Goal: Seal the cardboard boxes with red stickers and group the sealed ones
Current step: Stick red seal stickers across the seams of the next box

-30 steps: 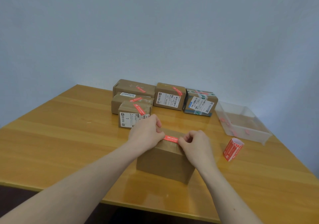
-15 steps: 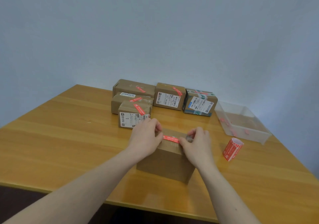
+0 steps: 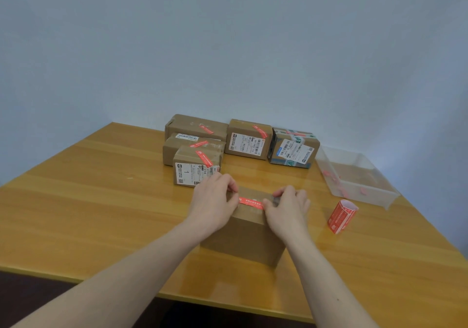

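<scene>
1. Lying across the top of a plain cardboard box (image 3: 249, 236), a red sticker (image 3: 250, 203) is seen – the box stands near the front edge of the wooden table (image 3: 101, 213).
2. The sticker's left end is pressed by the thumb of the left hand (image 3: 212, 202); fingers are curled over the box's far top edge.
3. The right end is pinched by the right hand (image 3: 287, 210), fingers bent close together.
4. Five stickered boxes (image 3: 238, 145) are grouped behind, touching or just beside each other.
5. A red sticker roll (image 3: 342, 216) is set upright to the right – a clear plastic tray (image 3: 359, 176) with red scraps lies beyond it.
</scene>
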